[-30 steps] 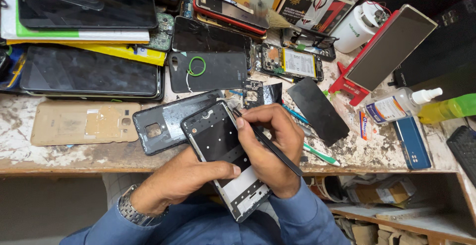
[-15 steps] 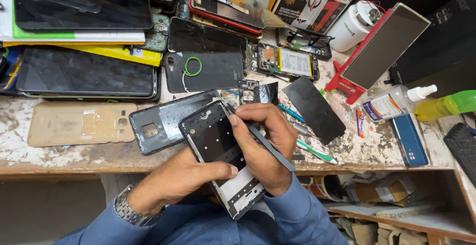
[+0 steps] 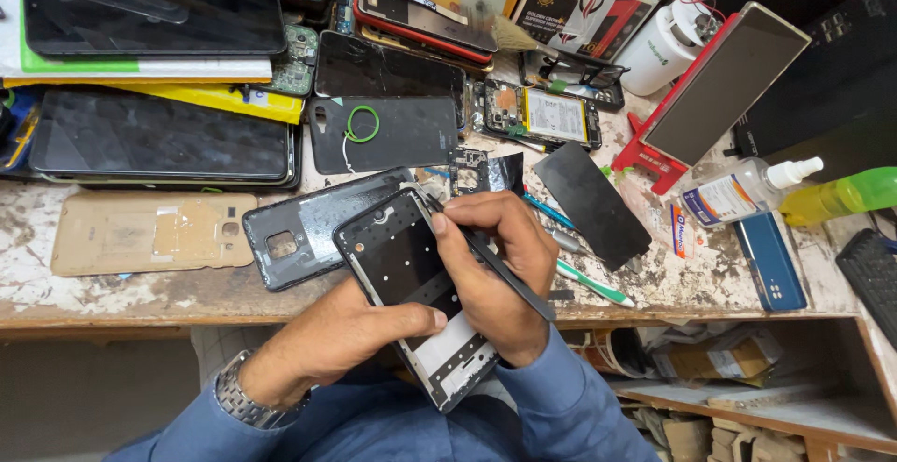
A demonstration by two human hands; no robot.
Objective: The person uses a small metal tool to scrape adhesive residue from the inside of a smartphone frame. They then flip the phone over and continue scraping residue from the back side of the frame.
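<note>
Far left on the workbench (image 3: 140, 298): tan back cover (image 3: 149, 231), then grey back cover (image 3: 308, 228), already off. Left hand (image 3: 346, 345) wrapped around open phone frame (image 3: 416, 294), held tilted over the bench edge. Black, bare inside, white plate low down. Right hand (image 3: 495, 270) pinching thin black tool (image 3: 500, 270) at top edge. Probably midway, insides still to work on.
</note>
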